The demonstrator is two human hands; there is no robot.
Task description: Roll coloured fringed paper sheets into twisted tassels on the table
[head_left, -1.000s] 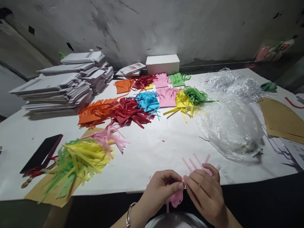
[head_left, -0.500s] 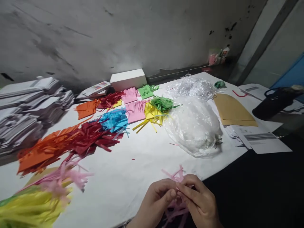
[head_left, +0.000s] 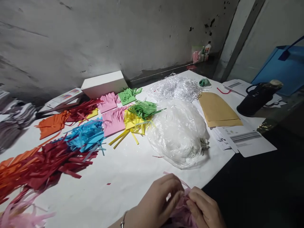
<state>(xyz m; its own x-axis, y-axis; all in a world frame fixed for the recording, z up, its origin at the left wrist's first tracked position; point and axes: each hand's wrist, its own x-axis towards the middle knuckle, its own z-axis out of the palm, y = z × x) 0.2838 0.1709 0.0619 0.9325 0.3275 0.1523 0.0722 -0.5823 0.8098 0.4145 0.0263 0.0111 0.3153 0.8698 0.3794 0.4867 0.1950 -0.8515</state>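
Low in the head view, at the near edge of the white table (head_left: 123, 171), a bunch of pink paper strips (head_left: 181, 210) is between my two hands. My left hand (head_left: 159, 199), with a bracelet at the wrist, curls its fingers and thumb on the upper left of the strips. On the other side my right hand (head_left: 205, 207) pinches the same bunch. One thin strip sticks up past the fingers, and the lower part of the bunch is partly covered by my hands.
Fringed paper in orange, dark red (head_left: 52, 161), blue (head_left: 86, 133), pink, yellow and green lies to the left. A clear plastic bag (head_left: 179, 131), silvery shreds (head_left: 175, 88), a brown envelope (head_left: 218, 109) and a black flask (head_left: 255, 98) stand beyond. A white box (head_left: 104, 83) is by the wall.
The view has turned right, so the table's things shift left. My left hand has rolled over, back now upward, and the pink strips have bunched lower between my hands.
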